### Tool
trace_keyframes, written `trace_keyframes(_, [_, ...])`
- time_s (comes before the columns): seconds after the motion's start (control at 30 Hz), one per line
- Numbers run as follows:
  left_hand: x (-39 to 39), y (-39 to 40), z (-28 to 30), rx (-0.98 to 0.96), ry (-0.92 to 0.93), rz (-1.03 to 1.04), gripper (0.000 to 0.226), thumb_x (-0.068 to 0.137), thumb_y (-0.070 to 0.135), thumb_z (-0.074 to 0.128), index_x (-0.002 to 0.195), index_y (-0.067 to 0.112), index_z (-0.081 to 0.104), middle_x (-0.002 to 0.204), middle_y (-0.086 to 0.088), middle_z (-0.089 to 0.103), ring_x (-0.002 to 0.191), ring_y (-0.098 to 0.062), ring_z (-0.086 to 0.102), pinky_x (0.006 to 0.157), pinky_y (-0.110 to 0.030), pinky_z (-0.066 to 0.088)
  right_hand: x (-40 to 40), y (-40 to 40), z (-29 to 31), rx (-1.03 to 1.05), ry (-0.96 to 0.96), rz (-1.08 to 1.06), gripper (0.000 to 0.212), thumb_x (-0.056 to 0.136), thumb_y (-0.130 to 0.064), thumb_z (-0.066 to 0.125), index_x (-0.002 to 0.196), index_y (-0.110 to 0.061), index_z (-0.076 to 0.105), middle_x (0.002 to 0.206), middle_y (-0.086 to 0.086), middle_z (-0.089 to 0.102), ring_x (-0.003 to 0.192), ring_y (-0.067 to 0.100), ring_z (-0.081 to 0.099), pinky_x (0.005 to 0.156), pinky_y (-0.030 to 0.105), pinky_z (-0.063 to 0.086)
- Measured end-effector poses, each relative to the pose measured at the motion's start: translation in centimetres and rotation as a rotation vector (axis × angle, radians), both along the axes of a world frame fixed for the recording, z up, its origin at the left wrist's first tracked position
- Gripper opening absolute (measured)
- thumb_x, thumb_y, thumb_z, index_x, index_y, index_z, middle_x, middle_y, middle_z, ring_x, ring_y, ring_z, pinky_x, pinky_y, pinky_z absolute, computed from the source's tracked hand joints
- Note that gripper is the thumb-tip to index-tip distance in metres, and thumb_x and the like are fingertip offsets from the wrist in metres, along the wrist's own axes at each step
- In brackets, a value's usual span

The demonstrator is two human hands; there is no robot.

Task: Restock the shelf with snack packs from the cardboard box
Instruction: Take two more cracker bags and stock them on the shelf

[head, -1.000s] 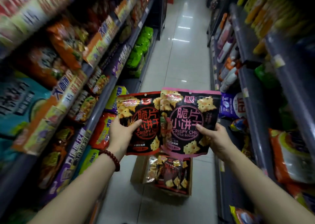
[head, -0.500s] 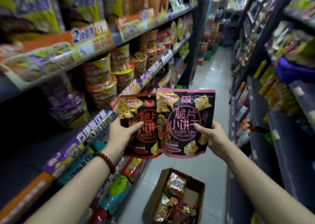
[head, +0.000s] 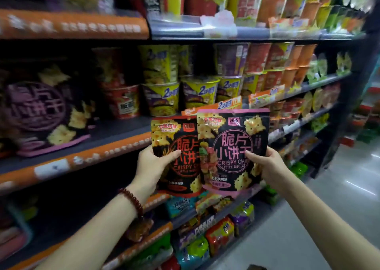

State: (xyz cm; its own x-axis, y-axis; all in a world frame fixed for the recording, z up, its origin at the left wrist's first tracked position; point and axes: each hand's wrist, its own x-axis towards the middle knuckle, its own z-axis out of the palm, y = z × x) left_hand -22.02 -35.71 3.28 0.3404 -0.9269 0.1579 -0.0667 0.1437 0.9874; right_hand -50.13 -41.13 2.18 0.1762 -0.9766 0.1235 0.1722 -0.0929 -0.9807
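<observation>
I hold two black snack packs upright in front of the shelving. My left hand (head: pixel 153 164) grips the red-edged pack (head: pixel 174 142) at its left side. My right hand (head: pixel 267 165) grips the pink-edged pack (head: pixel 232 146) at its right side, and this pack overlaps the red-edged one. Both packs hover beside the orange-fronted shelf (head: pixel 86 156). A matching pink-edged pack (head: pixel 43 109) stands on that shelf at the far left, blurred. Only a dark corner of the cardboard box (head: pixel 257 267) shows at the bottom edge.
Cup noodles (head: pixel 197 93) fill the shelf behind the packs and the shelf above. Lower shelves hold colourful bags (head: pixel 218 234). A dark gap lies on the orange-fronted shelf right of the blurred pack. The grey aisle floor (head: pixel 329 218) runs along the right.
My view has swung up and left from the aisle and box to face the shelving. Both hands kept their packs and carried them up to the orange-fronted shelf's level.
</observation>
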Motion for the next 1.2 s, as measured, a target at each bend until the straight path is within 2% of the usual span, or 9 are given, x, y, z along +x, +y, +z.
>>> trace_keyframes(0.1, [4.1, 3.2, 1.5, -0.025, -0.015, 0.102, 0.024, 0.072, 0.017, 0.081, 0.094, 0.015, 0.071, 0.093, -0.001, 0.076, 0.089, -0.019, 0.072, 0.079, -0.040, 0.058, 4.6, 0.1, 1.6, -0.018, -0.028, 0.124, 0.059, 0.051, -0.034, 0.088, 0.101, -0.010, 0.069, 0.105, 0.013, 0.072, 0.101, 0.030, 0.068, 0.092, 0.048, 0.050])
trace_keyframes(0.23, [9.9, 7.8, 3.0, -0.049, -0.026, 0.232, 0.022, 0.073, 0.014, 0.080, 0.091, 0.016, 0.069, 0.090, -0.001, 0.075, 0.087, -0.020, 0.072, 0.074, -0.034, 0.057, 11.7, 0.8, 3.2, -0.041, -0.035, 0.229, 0.029, 0.068, -0.014, 0.073, 0.096, -0.009, 0.068, 0.095, 0.009, 0.075, 0.099, 0.030, 0.068, 0.091, 0.048, 0.051])
trace_keyframes(0.37, [15.6, 12.5, 4.2, -0.060, -0.037, 0.373, 0.026, 0.072, 0.017, 0.081, 0.095, 0.016, 0.069, 0.094, 0.002, 0.074, 0.088, -0.014, 0.070, 0.073, -0.033, 0.056, 19.0, 1.9, 4.7, -0.073, -0.043, 0.346, 0.063, 0.040, -0.036, 0.092, 0.093, -0.010, 0.069, 0.095, 0.009, 0.075, 0.094, 0.026, 0.070, 0.083, 0.038, 0.054])
trace_keyframes(0.5, [20.1, 16.3, 5.2, -0.095, -0.032, 0.453, 0.031, 0.072, 0.015, 0.081, 0.100, 0.014, 0.069, 0.096, 0.002, 0.075, 0.090, -0.013, 0.071, 0.073, -0.030, 0.056, 25.3, 3.6, 6.1, -0.073, -0.073, 0.467, 0.032, 0.065, -0.010, 0.072, 0.096, -0.008, 0.064, 0.089, 0.006, 0.076, 0.094, 0.028, 0.067, 0.083, 0.038, 0.051])
trace_keyframes(0.57, [21.9, 17.8, 5.8, -0.107, -0.039, 0.484, 0.032, 0.072, 0.015, 0.081, 0.101, 0.012, 0.068, 0.095, 0.001, 0.075, 0.089, -0.013, 0.070, 0.070, -0.027, 0.055, 27.9, 4.5, 6.8, -0.077, -0.074, 0.510, 0.032, 0.066, -0.008, 0.070, 0.097, -0.007, 0.064, 0.091, 0.007, 0.075, 0.094, 0.027, 0.067, 0.083, 0.038, 0.051])
trace_keyframes(0.7, [26.0, 19.8, 7.8, -0.137, -0.056, 0.565, 0.033, 0.072, 0.017, 0.081, 0.101, 0.014, 0.066, 0.098, 0.000, 0.072, 0.092, -0.015, 0.068, 0.078, -0.036, 0.055, 32.2, 5.5, 8.5, -0.130, -0.074, 0.542, 0.040, 0.064, -0.015, 0.074, 0.101, -0.007, 0.064, 0.096, 0.008, 0.075, 0.096, 0.026, 0.069, 0.080, 0.037, 0.055])
trace_keyframes(0.97, [32.6, 20.6, 11.2, -0.255, -0.036, 0.615, 0.038, 0.076, 0.021, 0.078, 0.111, 0.016, 0.065, 0.108, 0.001, 0.070, 0.103, -0.019, 0.065, 0.091, -0.046, 0.052, 37.1, 5.0, 12.1, -0.245, -0.134, 0.449, 0.021, 0.077, -0.003, 0.069, 0.096, -0.011, 0.066, 0.097, 0.007, 0.074, 0.094, 0.025, 0.068, 0.084, 0.040, 0.052])
trace_keyframes(1.13, [33.9, 18.7, 12.6, -0.288, -0.059, 0.606, 0.037, 0.075, 0.018, 0.079, 0.108, 0.017, 0.064, 0.106, 0.002, 0.070, 0.104, -0.020, 0.064, 0.091, -0.045, 0.052, 38.4, 4.4, 12.3, -0.275, -0.133, 0.394, 0.020, 0.079, 0.000, 0.068, 0.094, -0.013, 0.066, 0.091, 0.001, 0.075, 0.090, 0.020, 0.069, 0.082, 0.038, 0.052])
trace_keyframes(1.2, [34.1, 18.2, 12.2, -0.283, -0.142, 0.610, 0.041, 0.075, 0.018, 0.078, 0.112, 0.018, 0.061, 0.108, 0.004, 0.067, 0.106, -0.019, 0.062, 0.092, -0.043, 0.051, 38.5, 4.0, 11.7, -0.258, -0.150, 0.386, 0.021, 0.077, -0.004, 0.071, 0.095, -0.014, 0.066, 0.091, 0.001, 0.075, 0.093, 0.022, 0.069, 0.084, 0.039, 0.052])
